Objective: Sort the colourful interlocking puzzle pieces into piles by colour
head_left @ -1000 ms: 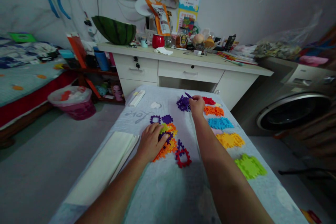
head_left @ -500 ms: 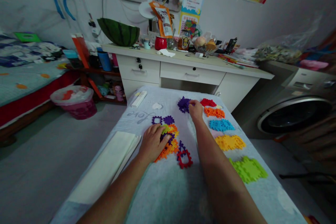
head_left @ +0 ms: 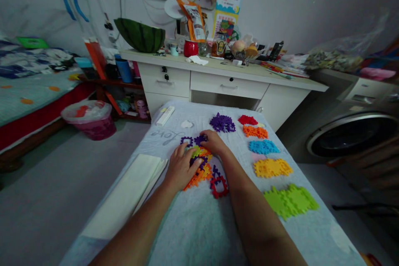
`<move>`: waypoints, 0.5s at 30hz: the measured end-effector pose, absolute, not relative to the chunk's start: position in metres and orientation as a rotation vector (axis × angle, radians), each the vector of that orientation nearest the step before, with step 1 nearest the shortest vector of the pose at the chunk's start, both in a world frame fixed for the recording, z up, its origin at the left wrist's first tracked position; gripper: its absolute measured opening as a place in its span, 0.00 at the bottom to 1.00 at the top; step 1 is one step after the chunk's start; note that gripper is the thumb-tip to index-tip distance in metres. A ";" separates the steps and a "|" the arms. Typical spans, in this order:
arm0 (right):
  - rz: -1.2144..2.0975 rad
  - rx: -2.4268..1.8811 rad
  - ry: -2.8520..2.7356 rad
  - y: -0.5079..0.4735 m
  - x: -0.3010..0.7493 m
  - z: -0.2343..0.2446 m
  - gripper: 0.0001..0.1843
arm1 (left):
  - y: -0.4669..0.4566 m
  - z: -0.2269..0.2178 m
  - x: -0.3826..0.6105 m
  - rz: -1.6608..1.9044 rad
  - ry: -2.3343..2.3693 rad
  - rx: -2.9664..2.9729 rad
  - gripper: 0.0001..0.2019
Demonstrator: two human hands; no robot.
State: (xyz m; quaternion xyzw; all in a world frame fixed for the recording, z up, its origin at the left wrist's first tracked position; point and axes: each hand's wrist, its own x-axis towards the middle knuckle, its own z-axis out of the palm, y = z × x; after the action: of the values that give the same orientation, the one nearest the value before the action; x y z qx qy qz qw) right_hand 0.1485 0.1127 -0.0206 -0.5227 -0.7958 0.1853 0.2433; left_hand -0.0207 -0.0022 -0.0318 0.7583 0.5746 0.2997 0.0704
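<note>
A mixed heap of orange, yellow and purple toothed plastic tiles [head_left: 202,170] lies mid-table. My left hand [head_left: 180,168] rests on its left side, fingers curled onto the tiles. My right hand [head_left: 213,141] sits at the heap's far edge, fingertips down on a solid purple tile [head_left: 198,139] beside a purple frame tile [head_left: 186,141]. Whether it grips the tile I cannot tell. A red frame tile [head_left: 218,186] lies beside my right forearm. Sorted piles line the right: purple [head_left: 222,123], red [head_left: 247,120], orange [head_left: 255,132], blue [head_left: 263,147], yellow [head_left: 272,168], green [head_left: 290,201].
The table [head_left: 199,228] wears a pale blue cloth; a folded white sheet [head_left: 124,197] lies at its left edge. Beyond stands a white desk [head_left: 224,79] crowded with a half watermelon [head_left: 140,37] and jars. A washing machine [head_left: 352,133] is right, a pink bin [head_left: 89,119] left.
My right hand has left the purple pile at the far end and come back toward me to the purple tile at the mixed heap. My left hand has stayed put.
</note>
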 end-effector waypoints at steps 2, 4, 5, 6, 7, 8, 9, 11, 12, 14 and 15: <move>0.487 -1.467 -2.164 0.113 0.150 -0.019 0.21 | -0.002 -0.033 -0.021 0.917 1.742 2.277 0.20; 0.498 -1.497 -2.128 0.115 0.155 -0.016 0.18 | -0.002 -0.032 -0.021 0.916 1.736 2.281 0.19; 0.520 -1.507 -2.102 0.115 0.159 -0.014 0.15 | -0.002 -0.032 -0.021 0.913 1.730 2.285 0.19; 0.551 -1.509 -2.069 0.116 0.163 -0.012 0.11 | -0.002 -0.031 -0.021 0.912 1.723 2.288 0.18; 0.588 -1.503 -2.023 0.117 0.167 -0.010 0.09 | -0.002 -0.030 -0.021 0.916 1.716 2.290 0.18; 0.634 -1.492 -1.961 0.118 0.171 -0.009 0.07 | -0.002 -0.030 -0.021 0.925 1.710 2.292 0.17; 0.691 -1.477 -1.883 0.119 0.175 -0.008 0.05 | -0.002 -0.029 -0.021 0.934 1.703 2.293 0.16; 0.809 -1.440 -1.683 0.122 0.183 -0.007 0.05 | -0.002 -0.029 -0.021 0.944 1.688 2.300 0.16; 0.853 -1.422 -1.567 0.124 0.186 -0.007 0.05 | -0.002 -0.029 -0.021 0.942 1.681 2.305 0.16; 0.874 -1.389 -1.337 0.129 0.193 -0.008 0.08 | -0.001 -0.029 -0.021 0.938 1.679 2.308 0.16; 0.847 -1.375 -1.236 0.132 0.196 -0.009 0.09 | -0.001 -0.029 -0.021 0.935 1.677 2.309 0.16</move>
State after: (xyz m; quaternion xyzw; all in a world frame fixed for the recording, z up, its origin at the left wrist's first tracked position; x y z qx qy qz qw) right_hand 0.1959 0.1324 -0.0092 -0.5749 -0.5170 0.3541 0.5262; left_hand -0.0215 -0.0012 -0.0295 0.7671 0.5571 0.3107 0.0690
